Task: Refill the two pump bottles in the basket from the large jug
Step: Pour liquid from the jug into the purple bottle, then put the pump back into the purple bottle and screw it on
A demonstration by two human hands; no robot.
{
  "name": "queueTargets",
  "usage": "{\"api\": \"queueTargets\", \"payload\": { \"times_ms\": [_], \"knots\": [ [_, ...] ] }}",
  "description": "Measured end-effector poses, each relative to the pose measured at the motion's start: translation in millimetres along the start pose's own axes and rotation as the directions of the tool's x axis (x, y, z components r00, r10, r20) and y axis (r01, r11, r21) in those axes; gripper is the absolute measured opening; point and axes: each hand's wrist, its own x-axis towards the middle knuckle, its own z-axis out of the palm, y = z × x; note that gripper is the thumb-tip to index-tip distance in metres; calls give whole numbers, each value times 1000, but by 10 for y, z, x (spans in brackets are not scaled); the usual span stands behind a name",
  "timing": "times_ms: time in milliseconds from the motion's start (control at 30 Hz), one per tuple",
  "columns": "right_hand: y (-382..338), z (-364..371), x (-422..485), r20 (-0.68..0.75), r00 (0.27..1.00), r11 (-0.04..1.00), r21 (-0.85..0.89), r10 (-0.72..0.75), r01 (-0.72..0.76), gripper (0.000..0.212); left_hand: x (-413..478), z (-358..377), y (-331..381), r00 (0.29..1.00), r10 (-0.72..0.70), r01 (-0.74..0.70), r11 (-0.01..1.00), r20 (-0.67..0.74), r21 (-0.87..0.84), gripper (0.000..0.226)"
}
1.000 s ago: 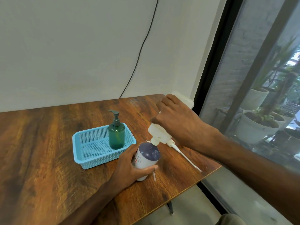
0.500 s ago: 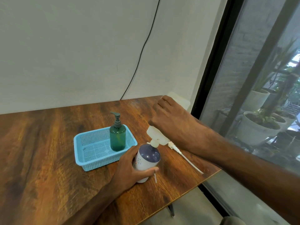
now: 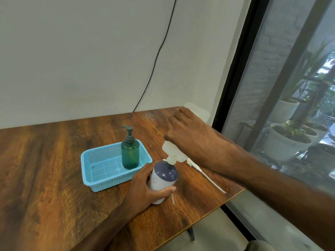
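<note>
the left hand (image 3: 145, 187) wraps closely round the white bottle (image 3: 164, 178) with the dark blue shoulder, fingers on its left side and thumb across its near side. that bottle stands on the wooden table (image 3: 45, 169), just right of the blue basket (image 3: 101, 176) and outside it. the right hand (image 3: 188, 136) is curled tight over the pale jug (image 3: 174, 153), which is tipped down to the left with its spout at the bottle's open neck; the hand hides much of the jug. whether liquid runs cannot be told. the green pump bottle (image 3: 130, 153) stands upright in the basket's far right corner, pump on. a white pump head with its long tube (image 3: 204, 175) lies on the table right of the white bottle, partly under the right forearm.
</note>
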Motion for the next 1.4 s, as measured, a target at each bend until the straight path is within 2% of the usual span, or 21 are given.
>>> {"api": "queueTargets", "payload": {
  "times_ms": [233,300,400,533,667,833,967,1133,1267,1400],
  "knots": [
    [17,57,-7,-16,1000,998,56,-5,6,44,-10,-7,36,1000,-6,6,1000,1,7,83],
    [82,105,-35,-58,998,990,139,-3,11,48,-10,-22,47,1000,-1,1,1000,13,14,83],
    [250,372,-71,-72,997,930,366,-7,33,51,-9,-52,56,1000,8,-8,1000,18,10,79],
    [347,939,-194,48,997,720,689,61,-77,70,-11,-87,88,1000,8,-8,1000,17,5,77],
    [177,1293,-489,145,977,477,855,155,-202,84,-8,-134,108,1000,12,-12,1000,17,14,77],
    [-280,1731,-668,348,886,69,920,307,-385,99,-16,-205,77,1000,7,-8,1000,11,26,73],
    [-572,1858,-675,427,796,-140,902,430,-408,94,-11,-232,70,1000,-4,3,999,22,37,73],
    [-842,1865,-620,460,719,-266,888,521,-375,99,-4,-261,90,998,-34,30,998,56,56,78],
    [-953,1880,-618,486,693,-293,874,532,-388,108,-1,-270,96,996,-56,52,997,73,59,81],
    [-980,1835,-653,494,688,-323,869,531,-374,106,1,-274,94,995,-57,53,997,82,50,81]
  ]
}}
